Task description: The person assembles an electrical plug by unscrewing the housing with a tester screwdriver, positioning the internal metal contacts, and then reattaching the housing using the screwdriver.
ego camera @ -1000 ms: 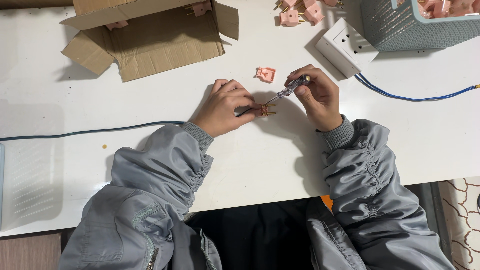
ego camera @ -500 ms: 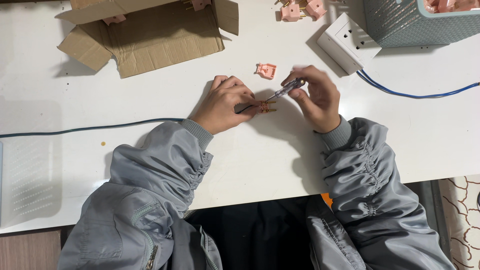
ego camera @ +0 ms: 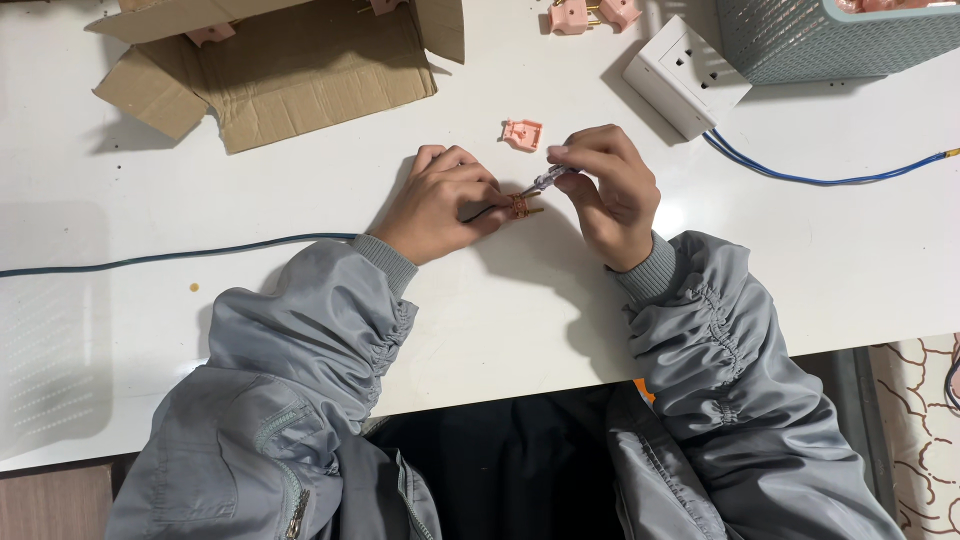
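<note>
Head view showed both hands at the middle of the white table (ego camera: 500, 330). Left hand (ego camera: 440, 205) pinched a small orange plug part (ego camera: 519, 207), its fingers closed around it and the dark cable (ego camera: 170, 256). Right hand (ego camera: 608, 190) gripped a slim screwdriver (ego camera: 548, 180), tip touching the part. A pink cover (ego camera: 522, 133) lay just beyond, a cardboard box (ego camera: 270, 60) farther left.
</note>
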